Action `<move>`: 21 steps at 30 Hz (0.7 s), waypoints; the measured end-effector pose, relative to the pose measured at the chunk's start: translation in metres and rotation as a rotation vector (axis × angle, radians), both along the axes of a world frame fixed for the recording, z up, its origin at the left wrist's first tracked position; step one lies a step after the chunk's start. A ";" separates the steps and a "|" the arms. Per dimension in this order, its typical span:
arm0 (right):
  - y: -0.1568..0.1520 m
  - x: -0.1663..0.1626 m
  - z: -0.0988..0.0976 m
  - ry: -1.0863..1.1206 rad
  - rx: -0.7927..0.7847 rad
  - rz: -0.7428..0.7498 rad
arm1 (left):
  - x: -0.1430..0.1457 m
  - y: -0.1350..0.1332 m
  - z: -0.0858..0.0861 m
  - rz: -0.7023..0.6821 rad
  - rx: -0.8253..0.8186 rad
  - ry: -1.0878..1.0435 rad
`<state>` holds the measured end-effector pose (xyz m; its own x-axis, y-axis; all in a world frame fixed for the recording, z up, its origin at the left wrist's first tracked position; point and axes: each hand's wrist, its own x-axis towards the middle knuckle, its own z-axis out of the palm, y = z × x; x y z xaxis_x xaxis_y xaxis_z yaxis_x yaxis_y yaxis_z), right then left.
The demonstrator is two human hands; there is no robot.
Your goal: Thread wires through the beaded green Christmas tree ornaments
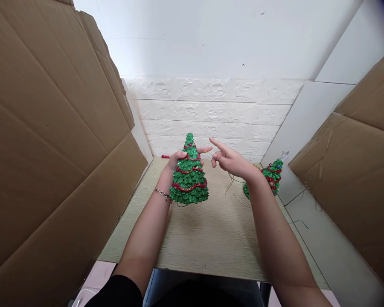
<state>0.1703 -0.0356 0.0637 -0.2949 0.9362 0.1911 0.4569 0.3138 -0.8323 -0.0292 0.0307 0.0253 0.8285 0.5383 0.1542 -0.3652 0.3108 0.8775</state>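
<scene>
A small green Christmas tree (189,179) with red garland bands stands on the light wooden table (208,238). My left hand (179,158) wraps round its upper part from behind, a bracelet on the wrist. My right hand (230,162) hovers just right of the treetop, index finger stretched out, the other fingers pinching a thin wire (231,184) that hangs down toward the table. A second decorated tree (270,175) with a clear star on top stands behind my right wrist, partly hidden.
Tall cardboard sheets stand at the left (51,149) and at the right (358,170). A white brick-pattern wall (211,111) closes the back. Loose wires (240,198) lie on the table. A red item (165,156) lies by the back wall.
</scene>
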 end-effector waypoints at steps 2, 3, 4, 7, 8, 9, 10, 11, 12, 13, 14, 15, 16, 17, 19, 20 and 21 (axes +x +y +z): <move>0.001 0.000 -0.001 0.001 0.030 -0.022 | 0.000 0.001 -0.001 0.015 0.006 0.004; 0.002 0.001 -0.001 0.000 0.047 -0.039 | 0.000 0.001 -0.002 0.027 0.010 0.002; 0.002 0.000 -0.001 -0.002 0.062 -0.059 | 0.000 0.002 -0.004 0.039 0.013 0.001; 0.002 0.000 0.000 -0.002 0.077 -0.110 | 0.000 0.002 -0.006 0.076 0.025 -0.009; 0.002 0.000 0.000 -0.003 0.076 -0.119 | 0.000 0.002 -0.006 0.081 0.029 -0.009; 0.001 0.000 0.001 -0.010 0.081 -0.128 | 0.000 0.002 -0.005 0.082 0.032 -0.004; 0.001 -0.001 0.001 -0.022 0.094 -0.140 | 0.001 0.002 -0.005 0.085 0.037 0.002; 0.001 -0.001 0.002 -0.039 0.114 -0.156 | 0.000 0.001 -0.005 0.092 0.041 0.006; 0.000 -0.001 0.003 -0.059 0.141 -0.177 | 0.000 0.001 -0.005 0.101 0.044 0.008; 0.000 -0.002 0.004 -0.078 0.170 -0.199 | 0.000 0.001 -0.005 0.111 0.045 0.007; 0.000 -0.002 0.004 -0.095 0.198 -0.217 | 0.000 0.001 -0.005 0.120 0.044 0.003; -0.001 -0.002 0.005 -0.109 0.222 -0.230 | 0.000 0.001 -0.005 0.122 0.039 0.000; -0.001 -0.003 0.006 -0.119 0.244 -0.241 | -0.001 0.000 -0.005 0.115 0.028 0.003; -0.001 -0.003 0.006 -0.124 0.266 -0.250 | -0.001 0.000 -0.005 0.103 0.015 0.009; -0.001 -0.003 0.007 -0.131 0.301 -0.268 | -0.001 -0.002 -0.004 0.080 -0.008 0.021; -0.001 -0.003 0.007 -0.136 0.314 -0.277 | -0.001 -0.002 -0.003 0.073 -0.014 0.023; -0.001 -0.003 0.006 -0.145 0.323 -0.284 | -0.001 -0.003 -0.002 0.065 -0.015 0.024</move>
<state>0.1669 -0.0366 0.0700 -0.0803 0.8830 0.4625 0.6671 0.3924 -0.6333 -0.0305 0.0277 0.0231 0.7948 0.5935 0.1266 -0.3644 0.3000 0.8816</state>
